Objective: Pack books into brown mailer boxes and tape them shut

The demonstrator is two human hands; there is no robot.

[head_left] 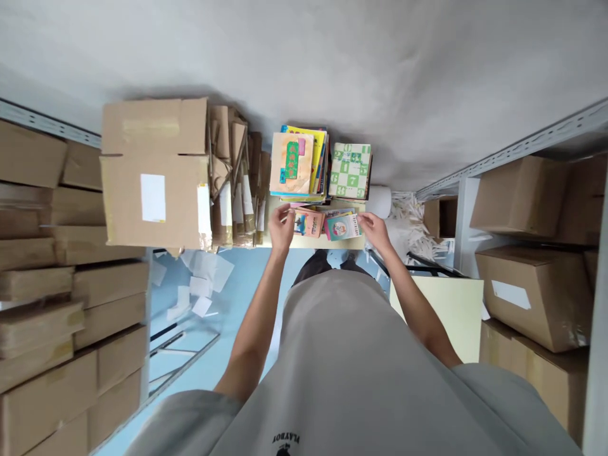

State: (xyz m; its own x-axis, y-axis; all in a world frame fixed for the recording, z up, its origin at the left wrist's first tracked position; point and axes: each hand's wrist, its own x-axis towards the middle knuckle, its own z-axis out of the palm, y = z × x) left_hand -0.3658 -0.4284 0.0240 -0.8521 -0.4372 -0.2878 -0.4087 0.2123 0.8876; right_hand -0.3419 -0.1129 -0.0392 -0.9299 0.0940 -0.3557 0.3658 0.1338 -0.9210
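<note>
Stacks of brown cardboard boxes (52,297) fill metal shelves far out to the left of my fingers, and more boxes (532,291) sit on shelves far out to the right. A large cardboard box (154,171) with a white label stands left of my left hand, with flattened cardboard sheets (237,183) leaning between it and my fingers. My grey shirt (351,367) fills the lower middle of the view, both bare forearms reaching forward from it. Just beyond my fingertips sits a pile of colourful picture books (297,164), and beside it, beyond my right fingers, a green and white checkered book (350,170). Between my two hands lies a spread of small bright booklets (327,223) on a pale yellow tabletop (311,242). My left hand (281,229) pinches the left end of the spread, fingers closed on a booklet's edge. My right hand (375,231) grips the right end, fingers curled on the edge of a booklet with a round picture. Loose white paper scraps (199,285) lie on the blue floor, below and left of my left hand.
</note>
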